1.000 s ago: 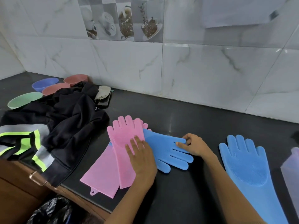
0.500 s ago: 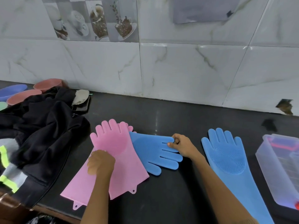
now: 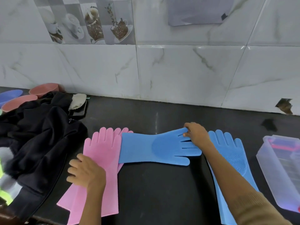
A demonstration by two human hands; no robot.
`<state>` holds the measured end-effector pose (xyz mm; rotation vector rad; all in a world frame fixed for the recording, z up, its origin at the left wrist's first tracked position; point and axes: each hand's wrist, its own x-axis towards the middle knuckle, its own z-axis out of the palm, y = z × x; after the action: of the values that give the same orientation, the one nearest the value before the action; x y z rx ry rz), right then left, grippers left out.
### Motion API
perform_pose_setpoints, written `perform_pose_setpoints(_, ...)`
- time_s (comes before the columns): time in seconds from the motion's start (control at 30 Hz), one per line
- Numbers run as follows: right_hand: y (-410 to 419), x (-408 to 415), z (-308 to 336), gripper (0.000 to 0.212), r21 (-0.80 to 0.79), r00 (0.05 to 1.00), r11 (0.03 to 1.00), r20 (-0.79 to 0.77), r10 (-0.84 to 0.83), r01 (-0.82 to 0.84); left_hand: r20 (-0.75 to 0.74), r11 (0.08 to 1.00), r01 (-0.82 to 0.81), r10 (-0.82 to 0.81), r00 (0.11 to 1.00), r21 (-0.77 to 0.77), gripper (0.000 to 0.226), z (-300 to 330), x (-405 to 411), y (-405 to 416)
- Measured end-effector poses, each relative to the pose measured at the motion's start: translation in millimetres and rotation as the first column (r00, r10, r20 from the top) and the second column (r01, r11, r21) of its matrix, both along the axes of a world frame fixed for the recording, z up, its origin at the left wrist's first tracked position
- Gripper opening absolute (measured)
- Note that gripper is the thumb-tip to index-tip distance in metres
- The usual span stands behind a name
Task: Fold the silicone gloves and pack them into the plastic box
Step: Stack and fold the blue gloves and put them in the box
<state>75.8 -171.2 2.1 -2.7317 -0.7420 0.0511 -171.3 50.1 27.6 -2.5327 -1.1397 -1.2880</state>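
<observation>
Sorting step, pre-fold: right hand pinches fingers of blue glove lying sideways on tabletop; left hand rests flat, fingers straight, on pink gloves. Next — prob. fold blue glove w/ its mate, then into plastic box far right.

Black glossy countertop against white marble-veined tiled wall; decorative coffee-cup tile strip upper left; chipped tile hole lower right.

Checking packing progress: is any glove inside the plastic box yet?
No: both pink gloves and both blue gloves lie on the black counter, outside the plastic box at right.
</observation>
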Motion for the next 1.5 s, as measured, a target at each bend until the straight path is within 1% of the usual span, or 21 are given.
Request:
perform_pose_setpoints(0.03, 2.5, 1.2, 4.2, 0.025, -0.068, 0.994, 0.998, 0.105, -0.008, 0.015, -0.105, 0.952, -0.166, 0.143, 0.984, -0.258, 0.037, -12.7, 7.8, 2.3)
perform_pose_setpoints(0.07, 5.5, -1.6, 8.7, 0.034, -0.094, 0.982, 0.994, 0.185, -0.039, 0.057, -0.263, 0.851, -0.29, 0.187, 0.947, -0.439, 0.035, -11.7, 10.7, -5.6)
perform_pose_setpoints(0.1, 7.4, -7.8, 12.8, 0.042, -0.077, 0.97, 0.99, 0.223, -0.102, 0.121, -0.326, 0.846, -0.244, 0.089, 0.941, -0.473, 0.034, -21.6, 20.6, -11.2)
perform_pose_setpoints(0.13, 7.2, -17.9, 16.3, 0.047, -0.003, 0.96, 0.979, 0.194, -0.202, 0.206, -0.322, 0.878, -0.095, -0.071, 0.944, -0.47, 0.032, -29.7, 33.3, -17.3)
perform_pose_setpoints(0.17, 4.2, -31.0, 17.7, 0.045, 0.084, 0.945, 0.95, 0.109, -0.308, 0.3, -0.282, 0.886, 0.114, -0.262, 0.923, -0.449, 0.031, -37.5, 48.5, -25.7)
perform_pose_setpoints(0.2, -0.3, -46.5, 14.5, 0.037, 0.139, 0.924, 0.915, -0.002, -0.382, 0.379, -0.283, 0.848, 0.284, -0.435, 0.854, -0.448, 0.033, -37.3, 63.5, -38.2)
perform_pose_setpoints(0.23, -4.8, -64.4, 8.5, 0.029, 0.125, 0.906, 0.899, -0.121, -0.406, 0.42, -0.314, 0.804, 0.374, -0.543, 0.779, -0.463, 0.036, -41.0, 77.4, -44.0)
perform_pose_setpoints(0.3, -12.3, -101.4, -5.0, 0.037, 0.003, 0.86, 0.926, -0.37, -0.351, 0.379, -0.436, 0.766, 0.412, -0.628, 0.645, -0.494, 0.041, -46.2, 103.3, -44.2)
perform_pose_setpoints(0.33, -12.1, -117.6, -10.1, 0.042, -0.01, 0.81, 0.936, -0.498, -0.31, 0.352, -0.492, 0.767, 0.407, -0.634, 0.596, -0.495, 0.041, -51.0, 113.3, -39.6)
perform_pose_setpoints(0.37, -9.3, -129.0, -13.0, 0.047, 0.02, 0.767, 0.938, -0.582, -0.27, 0.346, -0.515, 0.766, 0.399, -0.637, 0.573, -0.504, 0.04, -53.5, 121.2, -34.6)
perform_pose_setpoints(0.4, -4.6, -133.4, -17.1, 0.048, 0.067, 0.762, 0.928, -0.593, -0.259, 0.367, -0.508, 0.761, 0.394, -0.641, 0.575, -0.515, 0.038, -55.0, 127.9, -30.1)
perform_pose_setpoints(0.47, 4.3, -132.8, -21.5, 0.044, 0.121, 0.813, 0.909, -0.504, -0.291, 0.4, -0.46, 0.759, 0.418, -0.641, 0.615, -0.5, 0.033, -55.3, 135.9, -25.8)
perform_pose_setpoints(0.53, 10.2, -127.5, -21.7, 0.041, 0.13, 0.844, 0.901, -0.425, -0.328, 0.415, -0.443, 0.776, 0.427, -0.621, 0.647, -0.464, 0.031, -54.3, 139.2, -26.6)
perform_pose_setpoints(0.67, 14.6, -111.5, -23.6, 0.037, 0.116, 0.841, 0.868, -0.341, -0.421, 0.482, -0.415, 0.787, 0.413, -0.6, 0.684, -0.459, 0.03, -50.9, 143.0, -32.6)
perform_pose_setpoints(0.8, 8.3, -87.1, -25.3, 0.026, 0.135, 0.842, 0.845, -0.257, -0.474, 0.517, -0.362, 0.755, 0.368, -0.606, 0.708, -0.543, 0.022, -47.7, 144.3, -35.0)
perform_pose_setpoints(0.87, 2.9, -70.0, -25.6, 0.026, 0.128, 0.837, 0.837, -0.224, -0.499, 0.532, -0.33, 0.731, 0.339, -0.604, 0.726, -0.592, 0.018, -46.9, 143.0, -39.4)
perform_pose_setpoints(1.0, -5.3, -45.0, -24.8, 0.034, 0.117, 0.831, 0.83, -0.201, -0.519, 0.546, -0.285, 0.676, 0.282, -0.599, 0.748, -0.68, 0.015, -49.2, 140.9, -51.7)
perform_pose_setpoints(1.17, -8.6, -46.4, -23.7, 0.04, 0.196, 0.843, 0.827, -0.245, -0.479, 0.527, -0.213, 0.599, 0.208, -0.554, 0.804, -0.774, 0.016, -52.6, 131.9, -64.5)
perform_pose_setpoints(1.3, -13.3, -71.6, -30.7, 0.029, 0.201, 0.882, 0.865, -0.22, -0.417, 0.46, -0.173, 0.573, 0.231, -0.564, 0.807, -0.786, 0.014, -53.1, 122.0, -69.1)
perform_pose_setpoints(1.4, -18.3, -86.9, -35.2, 0.024, 0.195, 0.889, 0.87, -0.176, -0.422, 0.452, -0.157, 0.553, 0.234, -0.569, 0.808, -0.8, 0.013, -51.7, 111.7, -71.8)
perform_pose_setpoints(1.5, -20.0, -95.4, -35.2, 0.022, 0.204, 0.889, 0.868, -0.18, -0.421, 0.452, -0.149, 0.537, 0.224, -0.566, 0.811, -0.813, 0.014, -52.7, 97.5, -74.9)
